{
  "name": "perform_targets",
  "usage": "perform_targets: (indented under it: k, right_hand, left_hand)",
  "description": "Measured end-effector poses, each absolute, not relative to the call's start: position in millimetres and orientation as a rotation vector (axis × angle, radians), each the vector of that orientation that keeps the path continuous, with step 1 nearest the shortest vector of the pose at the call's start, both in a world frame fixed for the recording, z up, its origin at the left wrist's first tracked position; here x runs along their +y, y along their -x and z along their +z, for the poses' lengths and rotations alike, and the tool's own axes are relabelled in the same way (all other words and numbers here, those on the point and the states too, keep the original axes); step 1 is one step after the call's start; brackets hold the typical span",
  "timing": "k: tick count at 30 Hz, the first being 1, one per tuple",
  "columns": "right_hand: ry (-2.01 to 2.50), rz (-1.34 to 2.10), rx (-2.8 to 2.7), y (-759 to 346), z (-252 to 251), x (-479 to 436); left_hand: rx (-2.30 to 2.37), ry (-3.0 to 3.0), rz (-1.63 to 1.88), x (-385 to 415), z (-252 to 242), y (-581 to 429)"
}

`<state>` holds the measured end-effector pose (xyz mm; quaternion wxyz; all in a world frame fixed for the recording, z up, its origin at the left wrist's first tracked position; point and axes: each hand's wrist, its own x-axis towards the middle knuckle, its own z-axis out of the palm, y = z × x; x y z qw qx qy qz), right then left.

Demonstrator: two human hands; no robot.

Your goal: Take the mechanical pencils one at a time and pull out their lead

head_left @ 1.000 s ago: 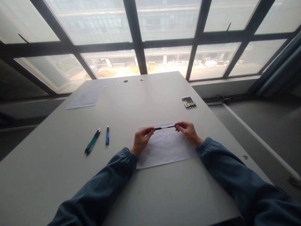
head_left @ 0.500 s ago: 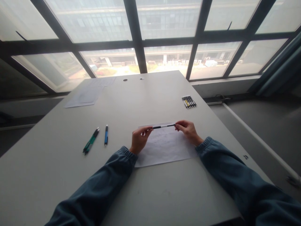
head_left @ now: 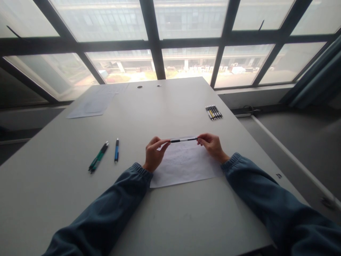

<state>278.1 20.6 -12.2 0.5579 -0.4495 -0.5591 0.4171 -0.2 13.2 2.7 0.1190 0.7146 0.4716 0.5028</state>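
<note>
Your left hand [head_left: 153, 153] has edged slightly outward along the black-and-white pen [head_left: 183, 140] since the earlier frames, so a little more barrel shows between your grips, and the whole view has shifted a touch as well. You pinch one end between left thumb and forefinger, while your right hand [head_left: 213, 145] pinches the other end with its fingertips. You have the pen nearly level above a sheet of paper [head_left: 186, 165], near its far edge, and your hands and cuffs hide parts of that sheet's sides. To your left lie a blue pen [head_left: 116, 150] and, just beside it, two green pens [head_left: 98, 157] touching each other; ahead on the right sits a neat row of pens [head_left: 214, 112], one with a yellow barrel. More paper sheets [head_left: 89, 103] overlap at the far left. You work on a smooth, pale table [head_left: 186, 217] with two round holes near its far end, before a dark-framed window [head_left: 191, 21]. Your held pen is slim and straight, dark toward both ends and pale midway; your blue sleeves [head_left: 114, 204] are soft cloth, gathered at the cuffs.
</note>
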Motion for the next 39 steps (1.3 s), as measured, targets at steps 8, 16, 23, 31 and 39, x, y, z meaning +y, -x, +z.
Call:
perform_targets:
  k: [8,16,23,31,39]
  right_hand:
    - [1.071,0.89,-1.354,-278.4,-15.1,22.6]
    - [1.049,0.816,-1.398,-279.7,-18.4,23.5]
    - [1.014,0.752,-1.426,-279.0,-21.3,23.8]
    - [1.022,0.689,-1.451,-276.4,-17.9,23.1]
    - [1.008,0.617,-1.494,-276.2,-16.8,22.3]
  left_hand:
    - [1.414,-2.07,1.369,13.0,1.1,0.3]
    - [1.334,-2.084,1.406,14.0,0.4,0.9]
    - [1.284,-2.112,1.457,14.1,1.3,0.2]
    - [1.342,-2.119,1.414,12.8,-0.2,0.1]
    - [1.367,-2.114,1.431,12.6,1.1,-1.3]
